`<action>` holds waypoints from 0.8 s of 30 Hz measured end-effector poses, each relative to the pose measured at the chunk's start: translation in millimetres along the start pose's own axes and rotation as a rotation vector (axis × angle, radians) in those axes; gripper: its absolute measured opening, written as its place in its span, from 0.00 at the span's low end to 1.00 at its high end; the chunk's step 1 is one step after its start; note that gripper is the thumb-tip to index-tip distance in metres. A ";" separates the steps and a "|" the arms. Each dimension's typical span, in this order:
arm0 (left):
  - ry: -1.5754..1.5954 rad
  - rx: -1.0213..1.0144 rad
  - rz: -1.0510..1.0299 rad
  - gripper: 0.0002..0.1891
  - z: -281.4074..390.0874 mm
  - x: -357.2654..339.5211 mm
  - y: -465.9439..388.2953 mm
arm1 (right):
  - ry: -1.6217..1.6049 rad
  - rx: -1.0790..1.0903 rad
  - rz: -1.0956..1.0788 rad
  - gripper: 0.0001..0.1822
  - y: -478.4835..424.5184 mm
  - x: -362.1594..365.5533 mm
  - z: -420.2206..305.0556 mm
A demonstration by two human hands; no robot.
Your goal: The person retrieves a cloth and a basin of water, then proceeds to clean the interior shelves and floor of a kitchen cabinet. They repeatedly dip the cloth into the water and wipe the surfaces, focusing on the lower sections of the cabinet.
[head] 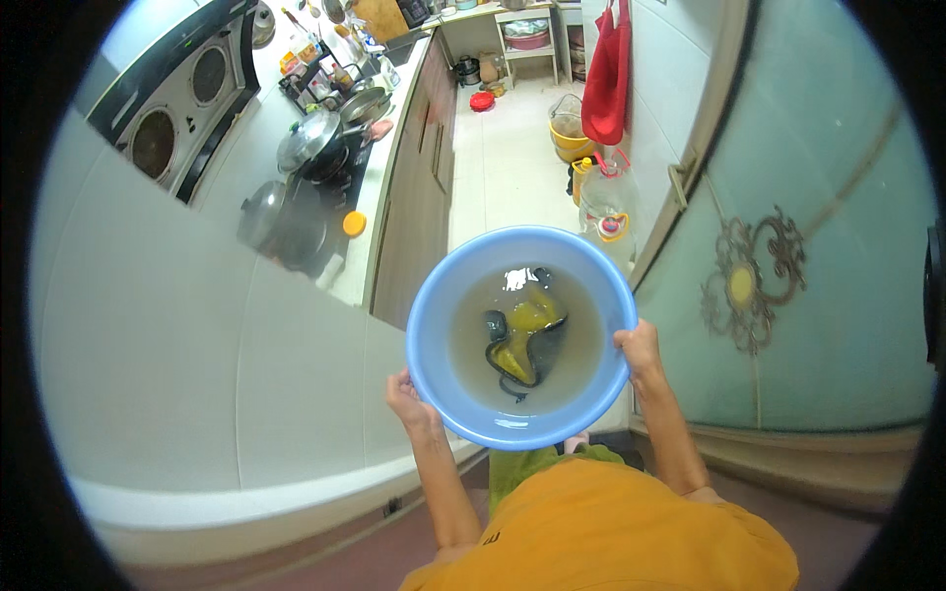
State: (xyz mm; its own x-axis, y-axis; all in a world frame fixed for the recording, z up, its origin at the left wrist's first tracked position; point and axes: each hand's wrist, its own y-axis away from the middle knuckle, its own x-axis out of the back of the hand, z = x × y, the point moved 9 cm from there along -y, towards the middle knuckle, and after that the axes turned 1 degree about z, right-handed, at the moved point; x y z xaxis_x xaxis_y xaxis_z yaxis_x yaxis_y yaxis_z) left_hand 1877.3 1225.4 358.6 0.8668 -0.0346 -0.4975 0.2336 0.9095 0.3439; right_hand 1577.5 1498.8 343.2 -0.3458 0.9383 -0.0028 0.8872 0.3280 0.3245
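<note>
A round light-blue plastic basin (521, 436) is held level in front of my orange shirt. My left hand (411, 402) grips its rim at the lower left, and my right hand (638, 347) grips the rim at the right, thumb on top. Cloudy greyish water (584, 347) stands in the basin. In it lies a yellow-green item with black edging (521, 347), partly under water; I cannot tell exactly what it is. The fingers under the rim are partly hidden.
A counter with a lidded wok (314, 140) and an orange lid (355, 223) runs along the left. On the floor stand a yellow bucket (573, 140) and large clear plastic bottles (607, 196). A red apron (607, 81) hangs right, beside a frosted glass door (820, 295).
</note>
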 end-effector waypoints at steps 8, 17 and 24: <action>-0.076 -0.025 -0.080 0.20 -2.1 -112.2 -206.8 | -0.129 -0.028 0.055 0.06 -168.1 -102.2 -19.9; -0.111 0.078 -0.161 0.21 -20.4 -265.2 -396.8 | -0.075 0.061 0.185 0.08 -328.3 -179.1 -92.3; -0.115 0.091 -0.144 0.21 -51.6 -367.1 -539.9 | 0.004 -0.034 0.169 0.10 -498.4 -243.2 -136.9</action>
State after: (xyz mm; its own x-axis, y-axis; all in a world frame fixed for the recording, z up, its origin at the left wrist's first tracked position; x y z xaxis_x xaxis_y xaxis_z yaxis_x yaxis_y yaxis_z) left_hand 1410.3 768.5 314.4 0.8649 -0.2132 -0.4544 0.3930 0.8508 0.3488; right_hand 1177.6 1092.1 311.6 -0.1944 0.9792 0.0584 0.9219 0.1621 0.3518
